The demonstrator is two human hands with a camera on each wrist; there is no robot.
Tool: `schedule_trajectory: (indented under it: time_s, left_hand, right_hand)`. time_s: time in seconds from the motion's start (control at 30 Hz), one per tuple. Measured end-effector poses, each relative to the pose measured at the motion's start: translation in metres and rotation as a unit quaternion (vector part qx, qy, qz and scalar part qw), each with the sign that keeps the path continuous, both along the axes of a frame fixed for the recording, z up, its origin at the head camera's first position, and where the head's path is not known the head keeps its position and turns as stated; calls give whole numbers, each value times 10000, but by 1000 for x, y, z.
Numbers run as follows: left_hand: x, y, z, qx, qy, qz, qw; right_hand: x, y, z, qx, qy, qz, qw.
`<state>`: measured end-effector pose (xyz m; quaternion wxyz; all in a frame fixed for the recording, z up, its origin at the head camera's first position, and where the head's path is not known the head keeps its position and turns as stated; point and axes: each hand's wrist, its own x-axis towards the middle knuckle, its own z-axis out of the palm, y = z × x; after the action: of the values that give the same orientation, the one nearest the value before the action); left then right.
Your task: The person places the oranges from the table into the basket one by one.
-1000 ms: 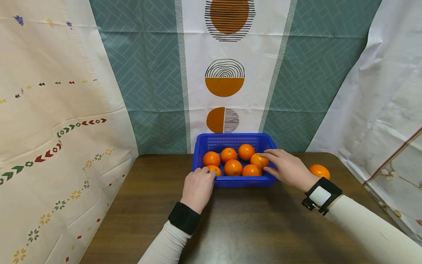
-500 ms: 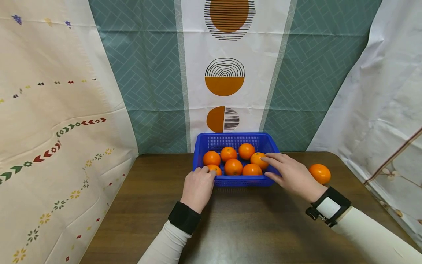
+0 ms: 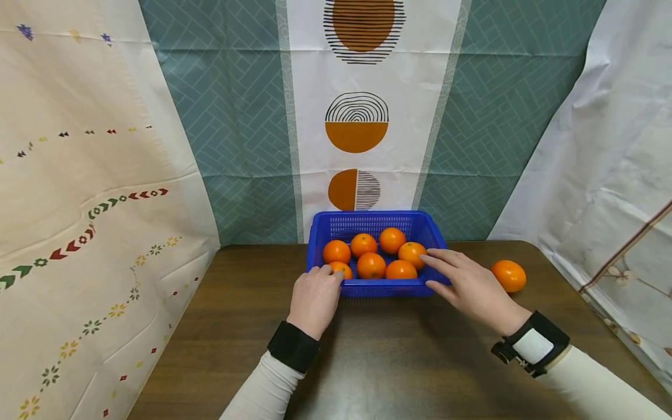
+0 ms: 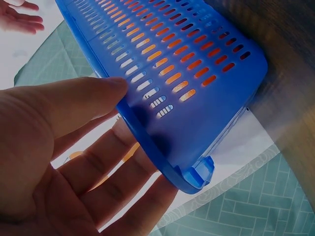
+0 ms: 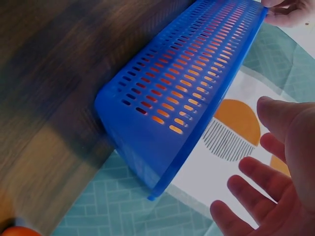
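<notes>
A blue plastic basket [image 3: 380,289] with slotted walls stands at the back of the table, several oranges [image 3: 371,266] inside it. My left hand [image 3: 315,300] grips its near rim at the left corner. In the left wrist view the thumb lies on the outer wall and the fingers pass behind the rim [image 4: 142,135]. My right hand [image 3: 472,287] hovers at the basket's right end, fingers spread and holding nothing. The right wrist view shows its fingers [image 5: 261,177] apart from the basket wall [image 5: 162,93]. Part of the nearest left orange [image 3: 341,269] is hidden by my left hand.
One more orange [image 3: 508,276] lies on the wooden table [image 3: 399,356] to the right of the basket, beyond my right hand. Patterned cloth [image 3: 241,146] hangs directly behind the basket, and further cloths flank the table on both sides.
My right hand has drawn back to the right and towards me, its fingers coming off the rightmost orange in the basket. The left hand and the basket have stayed in place.
</notes>
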<state>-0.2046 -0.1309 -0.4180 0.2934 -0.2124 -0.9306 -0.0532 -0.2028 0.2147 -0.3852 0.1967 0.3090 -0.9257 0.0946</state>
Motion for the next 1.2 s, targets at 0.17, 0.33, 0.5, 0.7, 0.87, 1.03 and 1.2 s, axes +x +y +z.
schedule_trajectory:
  time_s: [0.17,0.33,0.5,0.7,0.87,1.03,1.2]
  left_hand:
    - [0,0,1,23,-9,1,10000]
    - [0,1,0,9,4,-7,10000]
    - [0,1,0,14,13,-22,10000]
    - [0,1,0,20,11,-25,10000]
    - [0,1,0,36,-14,-38,10000]
    - [1,0,1,34,-45,-43,10000]
    - [1,0,0,15,-27,-39,10000]
  right_hand:
    - [4,2,-1,-28,143,77,9999]
    - [6,5,-4,17,177,55,9998]
    - [7,9,-5,38,45,-84,9999]
    - [9,18,-8,53,136,-180,9997]
    - [9,27,-10,-30,282,-200,9994]
    - [10,38,-13,-134,369,-281,9988]
    - [9,49,-17,-169,449,-411,9980]
